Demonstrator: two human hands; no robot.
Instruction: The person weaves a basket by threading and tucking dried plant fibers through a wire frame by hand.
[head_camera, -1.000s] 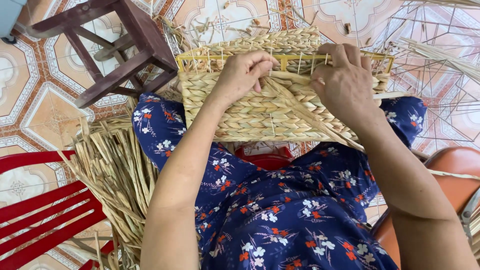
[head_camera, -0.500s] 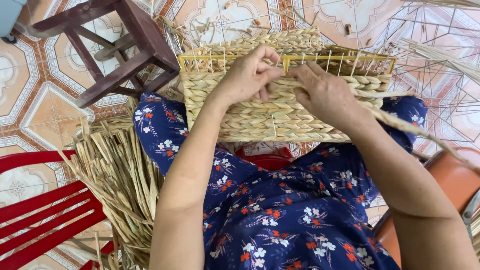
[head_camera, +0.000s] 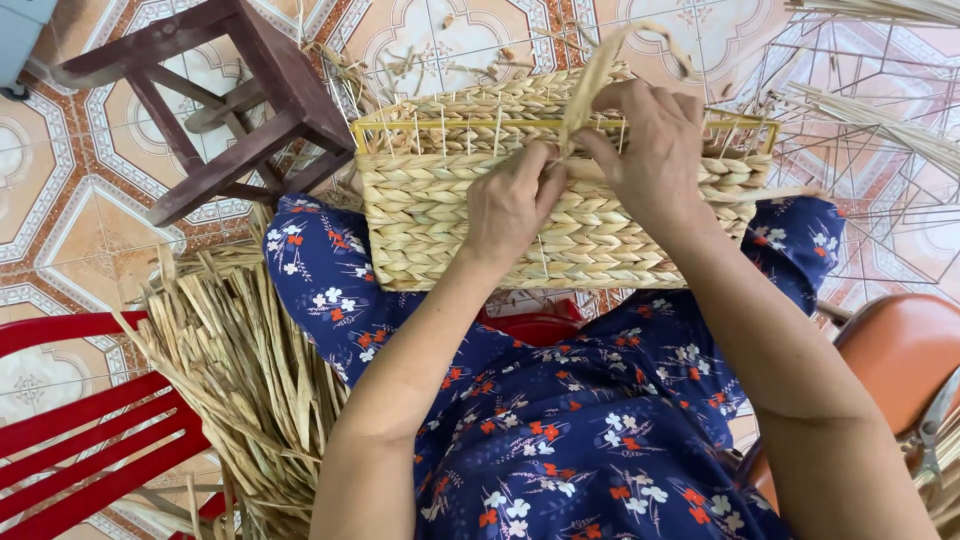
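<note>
A half-woven straw basket (head_camera: 440, 215) on a yellow wire frame rests on my knees, over my blue flowered clothing. My left hand (head_camera: 508, 205) presses against the woven wall near its top, fingers at the frame's upper rim. My right hand (head_camera: 648, 150) pinches a flat straw strand (head_camera: 592, 75) that loops upward above the rim. The two hands meet at the middle of the rim.
A pile of loose dried straw (head_camera: 235, 370) lies on the patterned tile floor at my left. A dark wooden stool (head_camera: 215, 95) stands at the upper left, a red slatted chair (head_camera: 80, 430) at lower left, an orange seat (head_camera: 900, 350) at right, bare wire frames (head_camera: 870, 120) at upper right.
My right hand has moved left along the rim toward my left hand and now lifts a strand up above the frame. The basket has stayed on my knees.
</note>
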